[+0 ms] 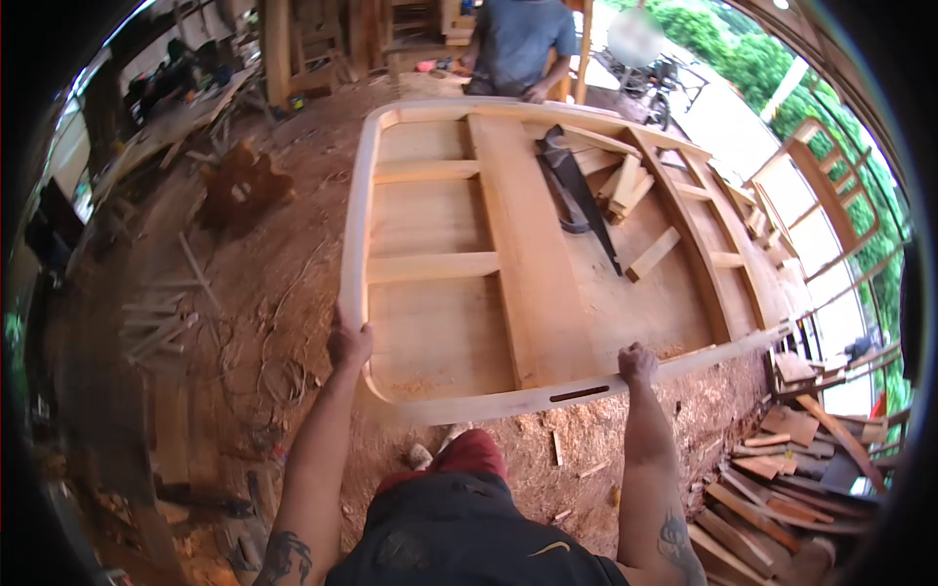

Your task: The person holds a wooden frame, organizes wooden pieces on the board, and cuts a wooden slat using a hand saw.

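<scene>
A large wooden panel with rounded corners, a raised rim and several crosspieces spreads out in front of me. My left hand is closed around its left rim close to the near corner. On the near rim, right of a dark slot, my right hand is closed in a grip. Inside the panel lie a handsaw with a dark blade and several short wood blocks. The undersides of both grips are hidden.
Across the panel stands a person, one hand at the far rim. Stacked offcuts fill the lower right. A wooden chair frame is at right. Sticks and a tree-slab piece lie on the dirt floor at left.
</scene>
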The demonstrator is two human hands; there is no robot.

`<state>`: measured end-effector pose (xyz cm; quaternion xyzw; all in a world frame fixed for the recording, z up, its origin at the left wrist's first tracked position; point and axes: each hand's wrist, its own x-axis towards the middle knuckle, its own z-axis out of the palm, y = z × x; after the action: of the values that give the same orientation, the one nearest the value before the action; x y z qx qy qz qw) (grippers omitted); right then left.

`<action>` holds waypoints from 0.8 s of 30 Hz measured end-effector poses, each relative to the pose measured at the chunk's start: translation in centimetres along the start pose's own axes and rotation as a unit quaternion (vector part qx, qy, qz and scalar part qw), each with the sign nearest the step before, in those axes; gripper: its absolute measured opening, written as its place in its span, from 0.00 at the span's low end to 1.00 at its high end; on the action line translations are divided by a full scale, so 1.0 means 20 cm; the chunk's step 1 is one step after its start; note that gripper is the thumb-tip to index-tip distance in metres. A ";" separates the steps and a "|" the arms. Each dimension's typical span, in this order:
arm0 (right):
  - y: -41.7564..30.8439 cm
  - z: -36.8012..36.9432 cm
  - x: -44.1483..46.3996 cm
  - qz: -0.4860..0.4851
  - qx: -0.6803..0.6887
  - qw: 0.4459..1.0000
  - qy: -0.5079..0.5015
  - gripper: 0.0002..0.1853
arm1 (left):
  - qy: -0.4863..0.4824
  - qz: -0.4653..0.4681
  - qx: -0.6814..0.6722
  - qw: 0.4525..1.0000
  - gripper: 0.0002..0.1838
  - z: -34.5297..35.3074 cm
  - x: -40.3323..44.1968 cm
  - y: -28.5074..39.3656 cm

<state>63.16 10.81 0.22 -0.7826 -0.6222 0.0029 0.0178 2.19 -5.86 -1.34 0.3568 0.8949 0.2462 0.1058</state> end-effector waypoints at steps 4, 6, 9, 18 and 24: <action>0.00 -0.07 -0.03 -0.157 -0.203 0.960 -0.112 0.08 | -0.018 -0.036 0.007 0.999 0.49 -0.06 -0.05 0.05; -0.02 -0.11 -0.03 -0.143 -0.219 0.950 -0.169 0.10 | 0.020 -0.017 -0.090 0.996 0.53 0.11 0.03 -0.12; -0.05 -0.11 -0.06 0.016 -0.006 0.998 -0.056 0.17 | -0.006 0.023 0.018 1.000 0.51 0.03 0.04 -0.06; -0.06 -0.20 -0.10 0.038 0.075 0.993 -0.087 0.20 | 0.008 0.093 0.047 0.995 0.50 0.02 0.07 -0.10; -0.06 -0.21 -0.10 0.037 0.060 0.992 -0.108 0.21 | -0.025 0.054 0.068 0.996 0.50 0.03 0.11 -0.14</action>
<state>61.62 9.10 4.38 -0.7978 -0.5897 0.1255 -0.0030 -0.79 -5.76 -3.29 0.4173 0.8860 0.1808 0.0904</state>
